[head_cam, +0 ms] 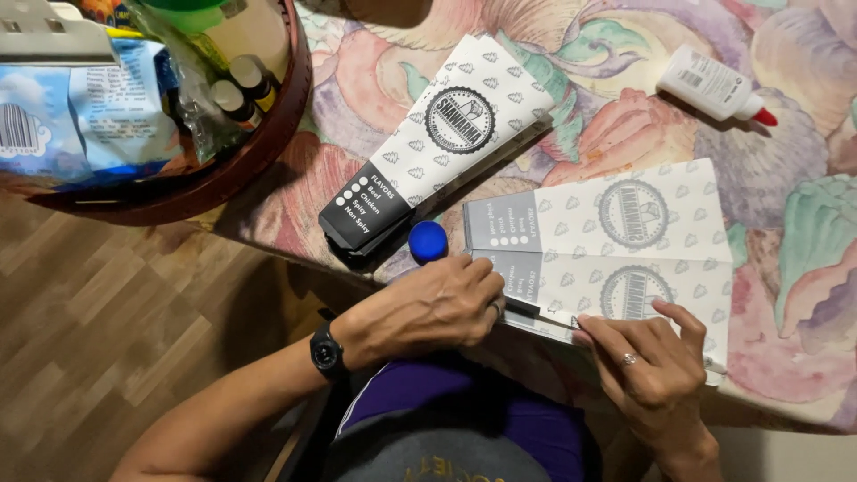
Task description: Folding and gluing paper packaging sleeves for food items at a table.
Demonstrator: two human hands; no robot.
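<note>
A flat white and grey printed paper sheet [616, 241] lies on the flowered tablecloth [786, 178] near the table's front edge. My left hand [428, 308], with a black wristwatch, rests fingers-curled on the sheet's near left corner, where a thin dark strip runs along the edge. My right hand [647, 361], wearing a ring, presses its fingertips on the sheet's near edge. A blue cap [428, 241] stands just above my left hand. A folded paper sleeve [437, 138] of the same print lies slantwise behind it.
A white glue bottle with a red tip [714, 87] lies at the back right. A round dark wooden tray [259, 134] at the left holds packets and small bottles. Wooden floor shows at the lower left.
</note>
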